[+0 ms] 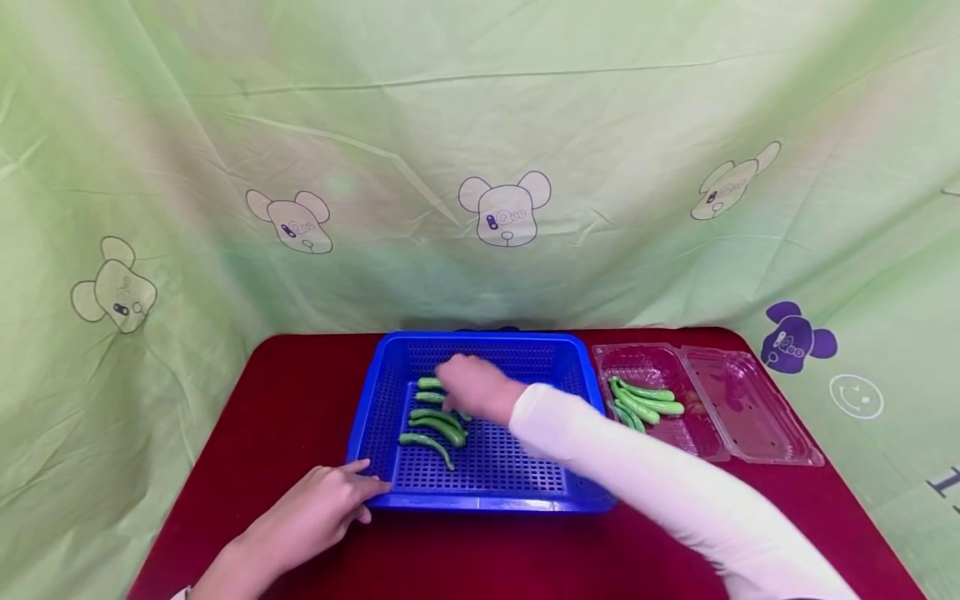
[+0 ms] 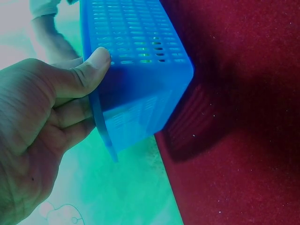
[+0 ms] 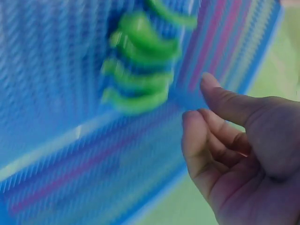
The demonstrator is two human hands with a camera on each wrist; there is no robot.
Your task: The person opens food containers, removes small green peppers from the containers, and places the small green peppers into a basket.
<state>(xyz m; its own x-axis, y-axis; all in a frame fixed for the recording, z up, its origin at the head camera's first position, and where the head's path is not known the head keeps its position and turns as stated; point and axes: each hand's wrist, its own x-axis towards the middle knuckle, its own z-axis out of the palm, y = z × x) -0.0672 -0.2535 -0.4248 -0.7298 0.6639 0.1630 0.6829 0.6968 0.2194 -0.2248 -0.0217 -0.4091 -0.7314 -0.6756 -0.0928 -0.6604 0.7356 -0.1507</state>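
One red tbl (image 1: 292, 408), green curtain (image 1: 397, 275) behind, L hand (image 1: 330, 497) pinching blue basket (image 1: 495, 502), R hand (image 1: 482, 388) half-curled, empty.

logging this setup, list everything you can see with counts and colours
Basket: one, blue, table's middle
Box: one, clear, right of basket
Basket vegetables: five visible, green, in basket
Box vegetables: at least four, green, in box
Table: one, red, under basket
Curtain: count unclear, green, behind table
Printed faces: several, outlined or purple, on curtain
Right sleeve: one, white, over basket
Left hand: one, bare, gripping basket's near left corner
Right hand: one, bare, over basket
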